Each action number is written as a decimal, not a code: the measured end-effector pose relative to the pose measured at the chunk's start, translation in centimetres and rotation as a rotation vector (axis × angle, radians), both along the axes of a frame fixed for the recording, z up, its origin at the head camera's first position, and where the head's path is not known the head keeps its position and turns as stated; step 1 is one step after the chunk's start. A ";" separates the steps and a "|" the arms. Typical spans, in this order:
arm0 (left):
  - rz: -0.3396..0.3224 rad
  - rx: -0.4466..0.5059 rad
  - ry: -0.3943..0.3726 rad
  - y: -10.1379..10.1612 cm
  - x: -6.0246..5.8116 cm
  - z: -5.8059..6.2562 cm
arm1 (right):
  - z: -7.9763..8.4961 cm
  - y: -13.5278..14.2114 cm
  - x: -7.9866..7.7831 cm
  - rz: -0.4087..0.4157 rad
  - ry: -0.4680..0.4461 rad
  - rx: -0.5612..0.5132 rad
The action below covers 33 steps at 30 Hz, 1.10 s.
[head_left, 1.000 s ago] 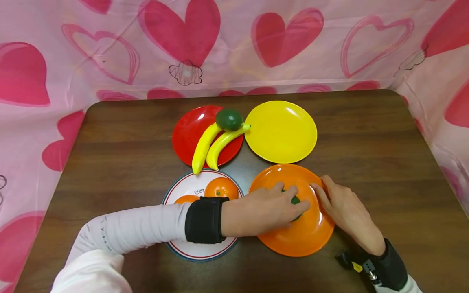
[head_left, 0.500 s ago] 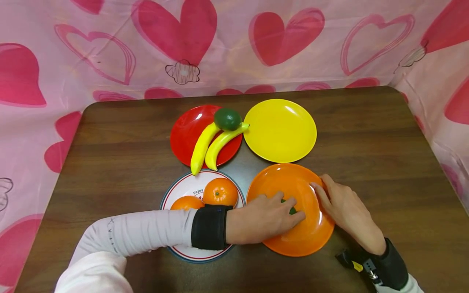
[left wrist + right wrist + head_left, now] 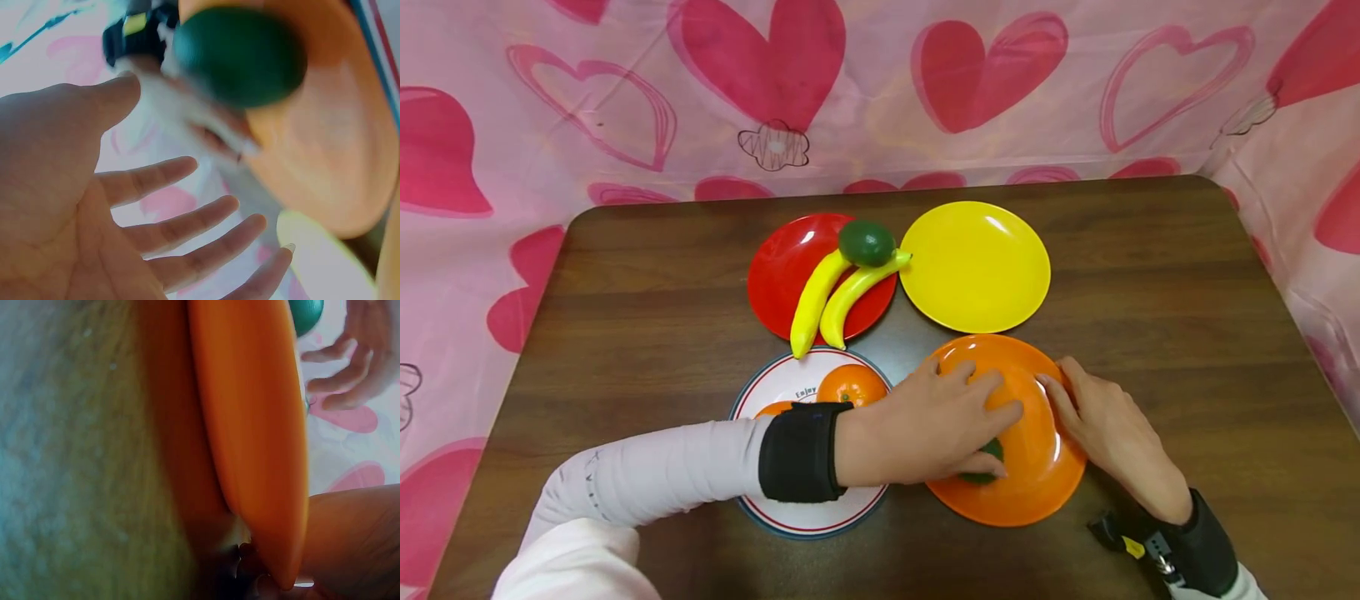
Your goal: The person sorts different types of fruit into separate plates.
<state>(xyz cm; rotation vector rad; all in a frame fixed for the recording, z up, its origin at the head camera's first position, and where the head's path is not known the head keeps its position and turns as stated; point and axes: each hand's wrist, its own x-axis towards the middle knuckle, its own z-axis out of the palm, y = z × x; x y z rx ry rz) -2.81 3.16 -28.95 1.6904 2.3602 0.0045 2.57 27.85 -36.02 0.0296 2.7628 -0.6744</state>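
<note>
My left hand hovers over the left part of the orange plate, its fingers spread and holding nothing. A dark green avocado lies on that plate, partly hidden under my left thumb in the head view. The left wrist view shows the avocado apart from the fingers. At the plate's right side, my right hand grips the rim, thumb on top. In the right wrist view the plate's edge stands between the thumb side and fingers tucked below.
A white plate with oranges sits under my left forearm. Behind it, a red plate bears two bananas and another avocado. The yellow plate stands behind the orange one. Everything rests on a brown table.
My left fingers have come off the avocado and spread, with the hand shifting slightly away from the front. The avocado now shows nearer the plate's front. My right hand keeps its hold.
</note>
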 end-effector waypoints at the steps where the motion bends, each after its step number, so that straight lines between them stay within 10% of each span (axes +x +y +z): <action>1: 0.016 0.011 0.006 -0.2 -0.4 0.5 | 0.0 0.0 0.0 0.000 0.001 0.001; 15: 0.284 0.133 0.013 -4.7 -8.1 4.9 | 0.1 0.2 -0.1 -0.016 -0.036 -0.007; 24: 0.416 0.250 -0.007 -7.1 -13.2 2.7 | -0.2 0.2 0.0 -0.015 -0.034 -0.001; 33: 0.453 0.159 -0.088 -7.7 -15.5 -0.1 | -0.2 0.1 0.0 -0.008 -0.012 -0.005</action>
